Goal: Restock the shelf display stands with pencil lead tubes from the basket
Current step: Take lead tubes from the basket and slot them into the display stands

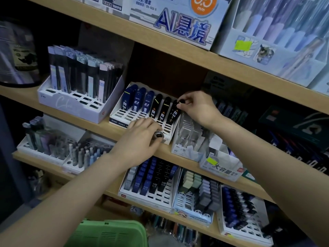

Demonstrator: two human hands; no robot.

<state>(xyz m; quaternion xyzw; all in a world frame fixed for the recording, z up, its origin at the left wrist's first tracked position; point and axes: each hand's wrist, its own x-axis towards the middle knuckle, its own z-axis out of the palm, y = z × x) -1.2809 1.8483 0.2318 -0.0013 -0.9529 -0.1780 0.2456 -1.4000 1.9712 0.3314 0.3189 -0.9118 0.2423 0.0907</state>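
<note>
A white slotted display stand point(124, 115) sits on the middle shelf with blue tubes point(138, 100) on its left and black tubes point(162, 108) on its right. My right hand point(197, 108) pinches the top of the rightmost black lead tube point(173, 113), which stands in a slot of the stand's right column. In front of the stand, my left hand point(140, 139) grips another black tube point(159, 135), whose round end faces me. The green basket point(110, 232) shows at the bottom edge, its contents hidden.
A white stand of tall flat lead cases point(80, 90) is to the left. A clear-pack stand point(188, 138) and a white box point(222, 166) crowd the right. The lower shelf holds more lead stands point(151, 182). The shelf above point(178, 56) hangs close overhead.
</note>
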